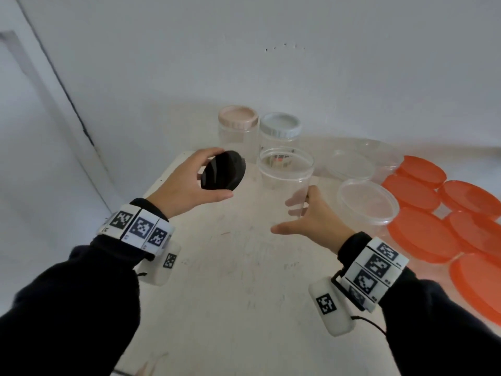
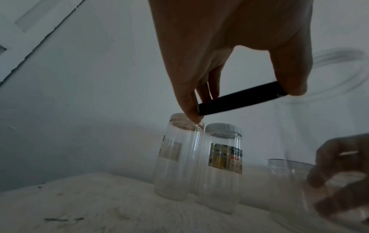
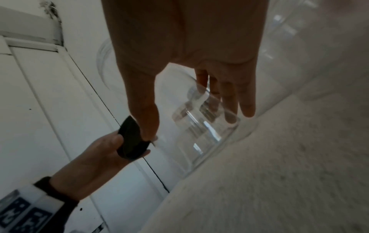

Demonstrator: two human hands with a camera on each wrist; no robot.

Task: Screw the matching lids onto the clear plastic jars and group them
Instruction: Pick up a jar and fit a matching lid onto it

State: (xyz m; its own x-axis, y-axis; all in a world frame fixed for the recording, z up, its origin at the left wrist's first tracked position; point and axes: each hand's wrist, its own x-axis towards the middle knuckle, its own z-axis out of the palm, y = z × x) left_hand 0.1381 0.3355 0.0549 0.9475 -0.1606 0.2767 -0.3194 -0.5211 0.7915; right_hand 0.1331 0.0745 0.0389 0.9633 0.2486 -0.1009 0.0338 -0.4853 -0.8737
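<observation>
— What sits at the centre?
— An open clear jar (image 1: 284, 169), upright on the white table (image 1: 230, 280), just in front of two capped jars, one with a pink lid (image 1: 238, 116), one with a pale blue lid (image 1: 280, 124).
— And the hands?
— The right hand (image 1: 309, 221) holds the jar low on its wall, fingers behind the plastic, thumb spread out and free. The left hand (image 1: 184, 183) pinches a black lid (image 1: 223, 170) by its rim between thumb and fingertips, tilted, in the air just left of the jar's mouth.
— Around them?
— Shallow clear tubs (image 1: 366, 202) to the right, with orange lids (image 1: 423, 232) spread flat beyond them.
</observation>
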